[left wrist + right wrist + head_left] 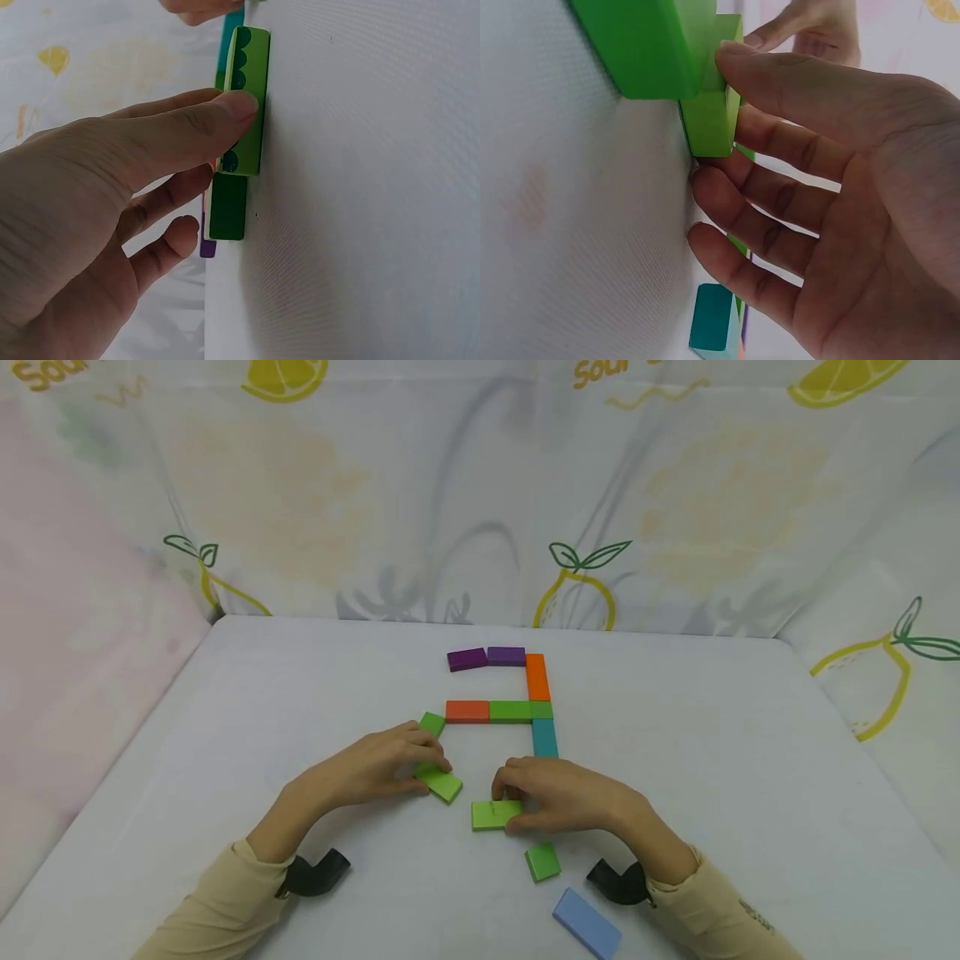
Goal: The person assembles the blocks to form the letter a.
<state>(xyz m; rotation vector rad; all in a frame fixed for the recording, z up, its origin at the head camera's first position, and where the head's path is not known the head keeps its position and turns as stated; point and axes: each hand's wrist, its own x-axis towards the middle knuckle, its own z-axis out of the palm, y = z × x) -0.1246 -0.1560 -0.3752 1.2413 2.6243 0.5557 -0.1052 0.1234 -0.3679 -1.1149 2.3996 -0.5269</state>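
My left hand (382,764) pinches a light green block (446,786) that lies slantwise on the table. In the left wrist view the thumb presses that block's scallop-patterned side. A darker green block (432,723) sits just behind it, touching the left end of a red-orange block (467,712). With thumb and fingers, my right hand (566,793) grips another light green block (491,815), lying flat to the right of the first. In the right wrist view its thumb is on the near side, and the other fingers curl around the far side. A teal block (545,738) stands partly hidden beyond that hand.
Behind the hands, a green block (510,712), small green block (541,710), orange block (537,677) and two purple blocks (506,657) continue the line. Nearer me lie a loose small green block (543,862) and a blue block (587,924). Patterned cloth (480,493) borders the table.
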